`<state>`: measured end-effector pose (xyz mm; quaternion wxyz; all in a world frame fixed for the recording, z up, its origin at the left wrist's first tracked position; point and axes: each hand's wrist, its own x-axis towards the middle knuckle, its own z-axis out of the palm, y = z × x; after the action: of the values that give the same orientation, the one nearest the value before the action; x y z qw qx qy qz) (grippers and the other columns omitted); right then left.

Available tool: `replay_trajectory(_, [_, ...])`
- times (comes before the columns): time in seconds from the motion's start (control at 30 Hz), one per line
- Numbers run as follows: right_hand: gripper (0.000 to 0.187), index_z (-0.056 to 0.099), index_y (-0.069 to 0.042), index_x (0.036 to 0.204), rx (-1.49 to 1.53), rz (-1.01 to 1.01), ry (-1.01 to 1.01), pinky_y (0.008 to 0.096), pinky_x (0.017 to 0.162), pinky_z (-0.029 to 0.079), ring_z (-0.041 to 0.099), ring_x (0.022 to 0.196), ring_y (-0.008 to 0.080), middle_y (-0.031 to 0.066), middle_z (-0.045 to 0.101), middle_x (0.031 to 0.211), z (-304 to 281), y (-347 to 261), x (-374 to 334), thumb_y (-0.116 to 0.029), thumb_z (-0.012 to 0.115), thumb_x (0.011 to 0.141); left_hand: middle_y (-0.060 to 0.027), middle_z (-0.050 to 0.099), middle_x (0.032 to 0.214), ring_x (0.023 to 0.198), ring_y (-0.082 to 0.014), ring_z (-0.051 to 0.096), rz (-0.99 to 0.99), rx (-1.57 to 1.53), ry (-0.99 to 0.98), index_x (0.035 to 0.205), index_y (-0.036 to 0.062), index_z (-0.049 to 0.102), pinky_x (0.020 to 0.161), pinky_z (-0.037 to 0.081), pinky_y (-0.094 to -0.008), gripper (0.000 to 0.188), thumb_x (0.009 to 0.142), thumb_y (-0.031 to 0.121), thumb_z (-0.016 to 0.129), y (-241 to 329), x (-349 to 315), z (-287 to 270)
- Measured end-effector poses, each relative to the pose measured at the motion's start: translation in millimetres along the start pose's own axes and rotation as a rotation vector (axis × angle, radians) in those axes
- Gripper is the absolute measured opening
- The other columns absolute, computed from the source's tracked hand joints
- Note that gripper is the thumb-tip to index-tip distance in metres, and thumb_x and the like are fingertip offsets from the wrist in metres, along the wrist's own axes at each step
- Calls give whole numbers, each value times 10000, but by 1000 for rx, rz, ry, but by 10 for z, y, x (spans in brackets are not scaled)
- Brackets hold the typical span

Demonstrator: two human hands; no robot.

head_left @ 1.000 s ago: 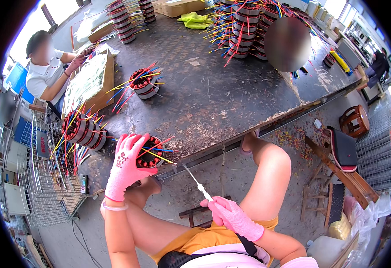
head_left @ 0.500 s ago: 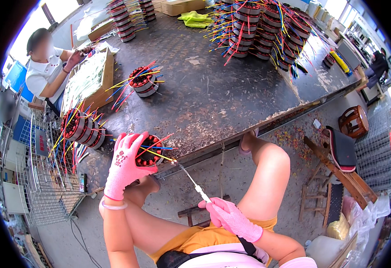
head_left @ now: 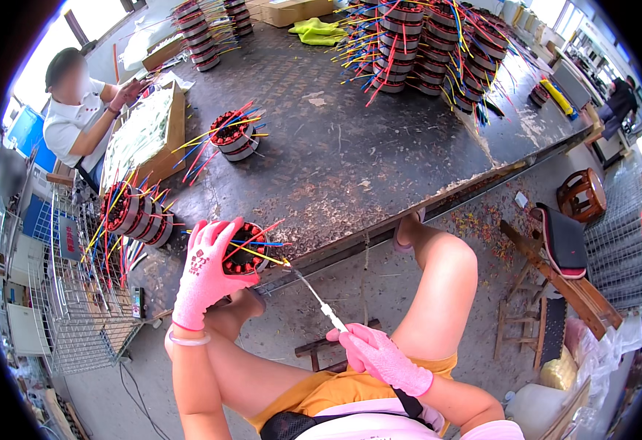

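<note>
At the table's near edge my left hand [head_left: 208,270], in a pink glove, is closed round a motor stator [head_left: 261,258]. The stator is ring-shaped, with red insulation round a dark core and blue, yellow and red leads sticking out to the right. My right hand [head_left: 383,358], also gloved in pink, grips a thin rod-like tool [head_left: 330,315] with a white handle and a slender greyish shaft. The shaft's tip is at, or very near, the end of a yellow lead [head_left: 281,262]; whether they touch I cannot tell.
On the dark worn table [head_left: 336,161] are a single stator [head_left: 234,136], a tipped stack of stators [head_left: 136,214] and tall stator stacks [head_left: 398,48]. A co-worker [head_left: 79,110] sits behind an open carton [head_left: 148,136]. A wire cage [head_left: 79,293] stands left, a wooden stool [head_left: 581,194] right.
Both my hands, the stator and the tool stay almost in place. A small bright spot at the tool's tip is gone. The co-worker's hands have shifted slightly.
</note>
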<state>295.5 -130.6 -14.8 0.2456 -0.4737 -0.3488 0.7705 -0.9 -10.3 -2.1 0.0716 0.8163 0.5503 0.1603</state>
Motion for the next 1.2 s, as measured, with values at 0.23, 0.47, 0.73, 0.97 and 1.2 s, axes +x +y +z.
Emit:
replay_trajectory(0.23, [301, 627, -11, 1154, -17, 21, 12, 234, 496, 337, 422, 539, 49, -19, 466, 638, 1, -30, -13, -249, 488, 1033, -143, 544, 1272, 1248, -385, 465, 1, 2, 4, 1372, 106, 514, 1157, 279, -527, 923, 545, 314, 867, 0, -1, 11])
replay_trajectory(0.47, [372, 604, -37, 1231, -8, -7, 6, 202, 443, 254, 338, 461, 29, -42, 466, 587, -6, 30, 2, -315, 482, 1015, -177, 544, 1283, 1250, -399, 464, 3, 14, -7, 1368, 64, 515, 1157, 286, -513, 946, 523, 290, 875, -6, 5, 10])
replay_trajectory(0.73, [295, 622, -6, 1162, 41, 32, 27, 218, 500, 328, 417, 543, 43, -46, 466, 673, 8, -57, -33, -229, 482, 1029, -177, 536, 1307, 1278, -397, 449, 13, 11, 6, 1362, 59, 518, 1170, 269, -511, 934, 528, 285, 872, -27, -12, 30])
replay_trajectory(0.97, [322, 611, -6, 1182, 55, 27, 42, 210, 474, 274, 354, 511, 28, -57, 442, 648, 4, -78, -20, -252, 470, 1029, -131, 489, 1410, 1365, -377, 380, 66, -44, -43, 1356, 111, 539, 1193, 219, -515, 882, 553, 263, 871, -53, -4, -20])
replay_trajectory(1.2, [391, 592, -3, 1225, 35, 30, 40, 209, 447, 212, 274, 454, 24, -57, 413, 586, 12, -34, 21, -317, 465, 1028, -130, 496, 1378, 1366, -361, 373, 80, -17, -60, 1361, 132, 542, 1198, 206, -523, 898, 543, 294, 875, -59, 10, -20])
